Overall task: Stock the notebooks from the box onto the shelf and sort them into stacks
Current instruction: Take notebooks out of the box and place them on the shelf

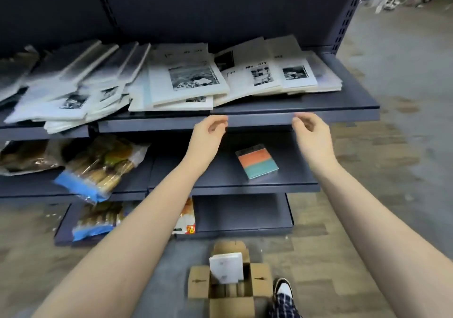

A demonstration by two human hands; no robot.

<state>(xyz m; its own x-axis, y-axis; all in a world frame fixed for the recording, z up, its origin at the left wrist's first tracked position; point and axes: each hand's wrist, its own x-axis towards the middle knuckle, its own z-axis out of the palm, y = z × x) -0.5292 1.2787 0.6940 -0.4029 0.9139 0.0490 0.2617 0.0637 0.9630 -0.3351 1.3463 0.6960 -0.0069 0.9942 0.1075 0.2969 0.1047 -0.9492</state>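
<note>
Head view. Below and behind both hands, a cardboard box [230, 300] on the floor [397, 85] holds upright notebooks [226, 267] (stock not yet shelved). The left hand [208, 134] and right hand [311, 134] are empty, fingers loosely curled at the front lip of the shelf [259, 119], probably poised to square piles. Just beyond the fingertips, white notebooks [191, 80] lie in slumped, overlapping heaps on dark metal. Worn concrete extends rightward.

The person's arms are bare all the way from the left hand [208, 134] and the right hand [311, 136] to the edge of the picture. Low down, one leg wears dark blue trousers with white checks [284, 306]. The foot wears a black and white shoe [283, 287].
</note>
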